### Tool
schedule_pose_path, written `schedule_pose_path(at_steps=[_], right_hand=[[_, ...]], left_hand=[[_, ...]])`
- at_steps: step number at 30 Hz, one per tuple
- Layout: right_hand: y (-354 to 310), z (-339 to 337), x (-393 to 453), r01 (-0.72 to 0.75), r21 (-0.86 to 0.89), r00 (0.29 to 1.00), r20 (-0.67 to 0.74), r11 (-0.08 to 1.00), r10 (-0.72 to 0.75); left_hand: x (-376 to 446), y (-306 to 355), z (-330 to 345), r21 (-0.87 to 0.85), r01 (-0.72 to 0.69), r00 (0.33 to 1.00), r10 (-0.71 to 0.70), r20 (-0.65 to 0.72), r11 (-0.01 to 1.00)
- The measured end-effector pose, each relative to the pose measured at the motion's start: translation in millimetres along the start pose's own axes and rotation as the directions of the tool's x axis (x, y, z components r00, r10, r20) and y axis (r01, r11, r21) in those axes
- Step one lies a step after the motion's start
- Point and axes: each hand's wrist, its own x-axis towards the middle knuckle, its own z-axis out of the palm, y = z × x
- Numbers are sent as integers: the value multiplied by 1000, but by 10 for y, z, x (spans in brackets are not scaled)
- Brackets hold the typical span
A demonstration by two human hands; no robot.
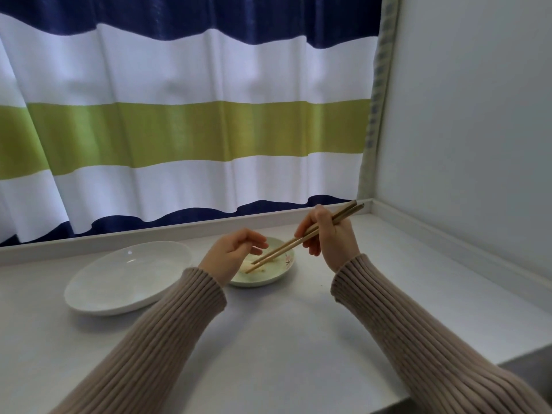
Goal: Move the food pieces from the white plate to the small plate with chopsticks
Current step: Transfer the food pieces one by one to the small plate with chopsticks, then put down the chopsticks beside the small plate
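A large white plate (128, 277) lies on the white table to the left; I see no food on it. To its right sits a small pale green plate (277, 274) with a flower print. My right hand (328, 234) grips a pair of wooden chopsticks (298, 239) whose tips rest over a pale food piece (249, 265) on the small plate. My left hand (236, 252) hovers over the small plate's left side, fingers loosely curled, and hides part of it. I cannot tell whether the left hand touches the plate.
A striped curtain (185, 130) in white, green and navy hangs behind the table's raised back rim (179, 230). A plain wall (478, 130) closes the right side. The table's front right corner (493, 358) drops off near my right sleeve.
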Motion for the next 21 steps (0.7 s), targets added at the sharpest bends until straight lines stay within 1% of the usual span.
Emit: schedule_pose_path(at_steps=[6,9,13,18,21], right_hand=[[60,22,-16,0,2,999,49,1000,-1],[50,14,-20,36,3,997,67,999,-36],[55,-24,-14,104,-4,994,37,995,-104],[101,-99,52,144,-110,990,11,983,-144],[162,-168,73,206,-243,977,2,948,-211]], left_hand=[[11,-22,-17,28,10,1000,-10,-4,1000],[17,-22,-20,36,8,1000,-7,-5,999],[51,-2,8,18,-1,1000,2,-27,1000],[185,86,123,57,-27,999,29,-32,998],[279,230,289,61,-71,997,71,-5,996]])
